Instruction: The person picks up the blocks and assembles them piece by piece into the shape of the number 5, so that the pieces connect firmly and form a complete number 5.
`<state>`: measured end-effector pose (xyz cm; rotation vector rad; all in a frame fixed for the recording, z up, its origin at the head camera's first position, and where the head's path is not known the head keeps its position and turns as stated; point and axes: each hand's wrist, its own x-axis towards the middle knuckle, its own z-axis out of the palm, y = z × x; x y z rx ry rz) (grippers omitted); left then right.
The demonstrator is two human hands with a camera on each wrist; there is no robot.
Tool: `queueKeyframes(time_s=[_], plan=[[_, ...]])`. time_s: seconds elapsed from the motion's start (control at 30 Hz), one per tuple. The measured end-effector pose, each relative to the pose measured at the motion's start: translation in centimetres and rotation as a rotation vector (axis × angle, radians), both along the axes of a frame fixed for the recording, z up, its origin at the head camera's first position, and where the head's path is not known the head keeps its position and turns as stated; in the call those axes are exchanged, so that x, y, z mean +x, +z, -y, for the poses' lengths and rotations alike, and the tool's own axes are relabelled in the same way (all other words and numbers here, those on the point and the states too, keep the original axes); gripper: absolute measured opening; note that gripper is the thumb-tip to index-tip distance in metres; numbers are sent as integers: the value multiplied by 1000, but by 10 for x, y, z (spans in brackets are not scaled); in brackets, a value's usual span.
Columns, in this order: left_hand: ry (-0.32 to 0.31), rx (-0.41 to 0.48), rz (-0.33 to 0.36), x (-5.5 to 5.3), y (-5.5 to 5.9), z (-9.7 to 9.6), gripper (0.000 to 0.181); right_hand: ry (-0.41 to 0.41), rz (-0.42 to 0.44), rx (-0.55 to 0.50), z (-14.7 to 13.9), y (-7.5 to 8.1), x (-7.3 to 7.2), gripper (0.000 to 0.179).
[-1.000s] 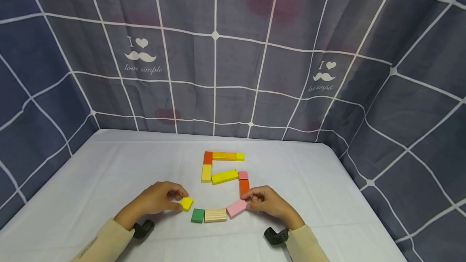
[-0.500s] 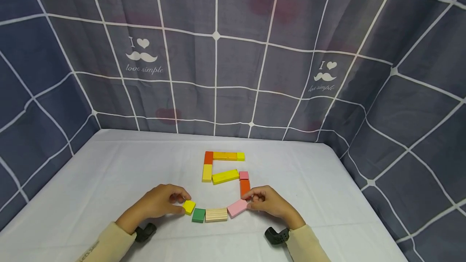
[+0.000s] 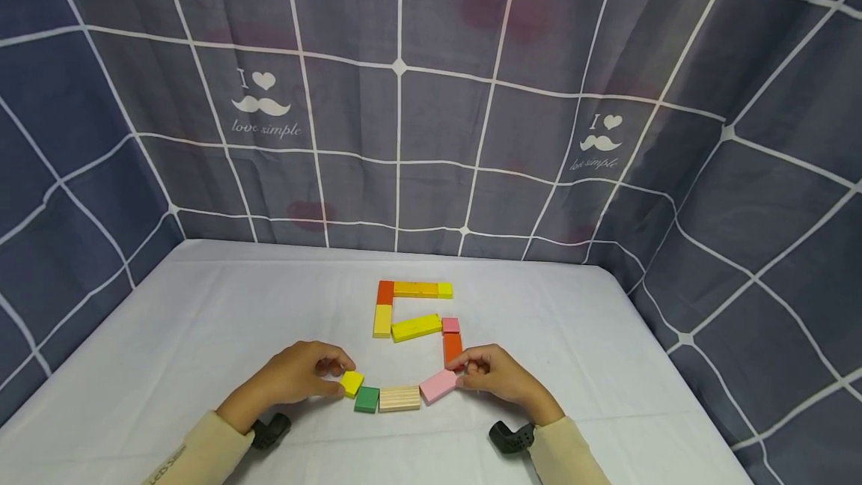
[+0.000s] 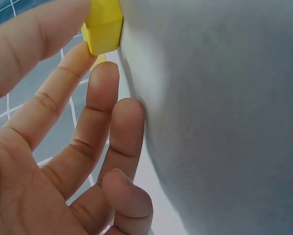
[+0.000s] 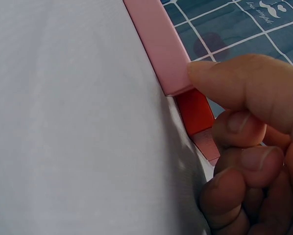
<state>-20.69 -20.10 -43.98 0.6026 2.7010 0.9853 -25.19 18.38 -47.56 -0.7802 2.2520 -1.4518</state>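
Observation:
My left hand point(image 3: 295, 374) pinches a small yellow block point(image 3: 352, 384) between thumb and index finger. In the left wrist view this yellow block point(image 4: 105, 29) sits at the top, the other fingers spread loosely below. It lies at the upper left corner of a green block point(image 3: 367, 399); whether they touch is hard to tell. My right hand point(image 3: 501, 379) holds the right end of a pink block point(image 3: 438, 386), its thumb against that end. In the right wrist view the pink block point(image 5: 156, 44) has a red-orange block point(image 5: 196, 112) just beyond it. Between green and pink lies a ridged wooden block point(image 3: 399, 398).
More flat blocks continue the line: a small pink one point(image 3: 450, 325), a long yellow one point(image 3: 416, 328), a pale yellow one point(image 3: 382, 320), a red one point(image 3: 385, 292) and an orange one point(image 3: 415, 290). A white cloth point(image 3: 572, 335) covers the table; a checked curtain point(image 3: 431, 118) stands behind.
My left hand has moved a little to the right and nearer, bringing the yellow block up to the green one. My right hand stays at the pink block.

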Motion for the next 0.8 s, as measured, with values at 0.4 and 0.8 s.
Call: queueKeyframes(time_s=[0.4, 0.8], plan=[[9, 3, 3, 0, -2, 0, 28, 10, -8, -20, 0, -4, -1, 25], [-1, 16, 7, 0, -2, 2, 32, 33, -7, -70, -3, -7, -2, 26]])
